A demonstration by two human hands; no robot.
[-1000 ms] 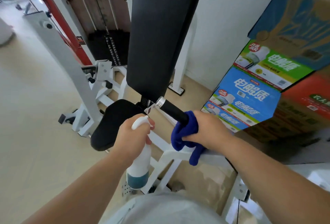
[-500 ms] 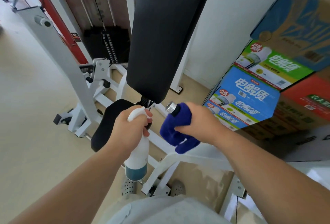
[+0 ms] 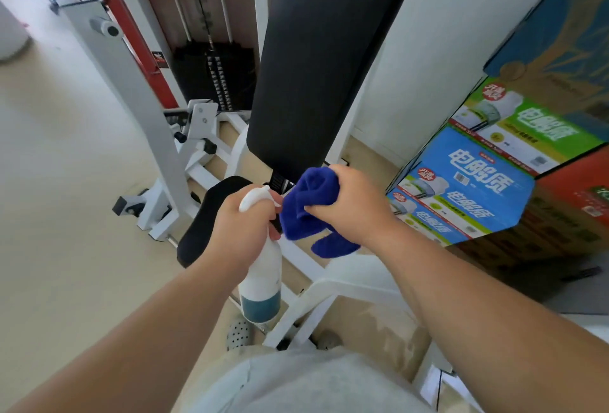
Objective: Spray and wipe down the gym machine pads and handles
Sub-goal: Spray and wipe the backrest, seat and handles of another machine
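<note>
Spray bottle (image 3: 260,280) left of cloth (image 3: 309,211); back pad (image 3: 316,60) behind both; seat pad (image 3: 201,224) far left; boxes (image 3: 494,175) right.

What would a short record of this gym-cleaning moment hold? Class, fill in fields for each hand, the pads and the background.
Left hand: grips a white spray bottle, upright, blue-tinted at its base
Right hand: grips a bunched blue cloth just below the back pad
Back pad: long, black, upright
Seat pad: black, low, beyond the left hand
Background: printed cartons stacked at right; weight stack behind
</note>
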